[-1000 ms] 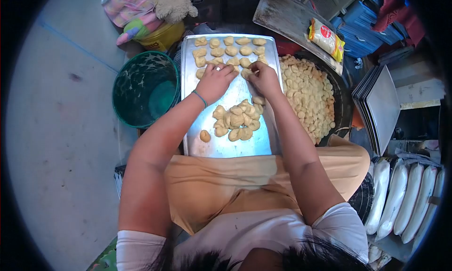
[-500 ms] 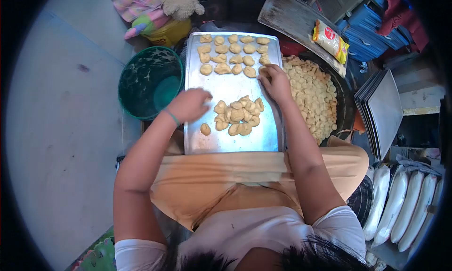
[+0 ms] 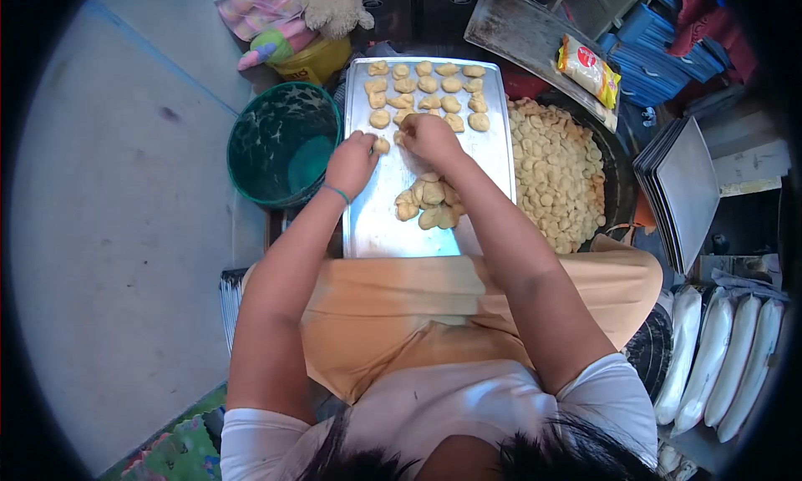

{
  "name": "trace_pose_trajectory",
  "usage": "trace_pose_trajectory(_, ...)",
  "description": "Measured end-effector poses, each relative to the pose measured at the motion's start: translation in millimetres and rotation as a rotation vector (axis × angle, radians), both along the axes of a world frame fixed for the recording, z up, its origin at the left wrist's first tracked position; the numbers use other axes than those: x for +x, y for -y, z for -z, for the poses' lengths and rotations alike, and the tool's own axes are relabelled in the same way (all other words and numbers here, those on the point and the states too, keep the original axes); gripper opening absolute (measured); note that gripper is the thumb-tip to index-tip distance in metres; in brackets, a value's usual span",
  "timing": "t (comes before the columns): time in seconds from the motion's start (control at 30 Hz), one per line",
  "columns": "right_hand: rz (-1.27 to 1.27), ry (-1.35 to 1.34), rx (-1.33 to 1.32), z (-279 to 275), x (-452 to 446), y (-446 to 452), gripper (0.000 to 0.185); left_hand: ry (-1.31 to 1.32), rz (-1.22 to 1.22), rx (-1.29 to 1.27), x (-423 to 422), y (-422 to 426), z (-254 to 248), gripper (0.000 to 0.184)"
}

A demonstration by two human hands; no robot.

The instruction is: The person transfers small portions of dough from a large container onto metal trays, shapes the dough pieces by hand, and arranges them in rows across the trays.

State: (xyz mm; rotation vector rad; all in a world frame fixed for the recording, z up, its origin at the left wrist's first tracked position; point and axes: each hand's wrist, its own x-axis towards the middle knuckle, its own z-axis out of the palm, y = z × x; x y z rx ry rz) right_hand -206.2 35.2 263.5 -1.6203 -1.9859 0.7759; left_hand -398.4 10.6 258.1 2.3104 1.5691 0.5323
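Observation:
A metal baking tray point(image 3: 368, 235) rests in front of me, at the edge of my lap. Rows of small dough pieces point(image 3: 427, 84) cover its far part, and a loose pile of dough pieces point(image 3: 432, 194) lies nearer to me. At the tray's left edge my left hand point(image 3: 352, 161) pinches a dough piece point(image 3: 381, 146) just below the rows. My right hand point(image 3: 434, 139) reaches across the middle of the tray. Its fingers are closed on another dough piece point(image 3: 399, 138), partly hidden by them.
A green bucket point(image 3: 242, 159) stands left of the tray. To the right is a wide dark basin point(image 3: 616, 180) heaped with dough pieces point(image 3: 555, 176). Stacked trays point(image 3: 681, 197) and white packets point(image 3: 714, 356) are farther right. A yellow-and-white packet point(image 3: 587, 70) lies on a dark tray point(image 3: 518, 30) behind.
Both hands have moved to the row's near left end, the right one leaving the tray's right edge. The single dough piece by the pile is gone from its spot, and the pile is smaller.

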Motion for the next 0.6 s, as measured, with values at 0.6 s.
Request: trace_pose_trajectory(0.6, 0.123, -0.215, 0.081, 10.5, 44.5, 12.1, 0.032, -0.185, 0.240, 0.312, 38.2, -27.8, 6.3, 0.024)
